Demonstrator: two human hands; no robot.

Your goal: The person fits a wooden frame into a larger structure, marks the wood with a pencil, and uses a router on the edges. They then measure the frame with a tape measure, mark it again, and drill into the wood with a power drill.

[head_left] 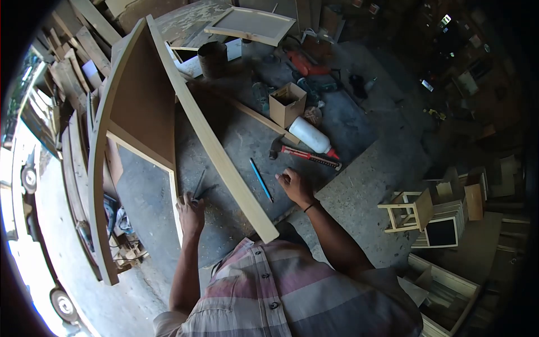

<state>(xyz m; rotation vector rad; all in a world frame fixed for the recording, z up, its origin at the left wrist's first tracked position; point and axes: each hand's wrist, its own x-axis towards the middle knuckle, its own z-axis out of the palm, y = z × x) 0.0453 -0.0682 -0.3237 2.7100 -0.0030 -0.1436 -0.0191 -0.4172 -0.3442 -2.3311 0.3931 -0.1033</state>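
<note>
My left hand [191,218] is closed low beside the wooden frame with a brown panel [145,106], pinching a thin dark rod [200,183] that points up and away. My right hand [296,187] hovers near the table's front edge, fingers curled; whatever they hold, if anything, is too small to make out. A blue pencil [261,180] lies between the hands. Just beyond the right hand rests a claw hammer [306,155] with a red and black handle. One long pale rail [216,140] of the frame slants across toward my chest.
A white bottle with a red cap [310,135] lies by an open cardboard box [287,104]. Behind are a red power tool [306,62], a dark can [213,59] and a framed panel [251,24]. A small wooden stool [409,211] stands on the floor at right.
</note>
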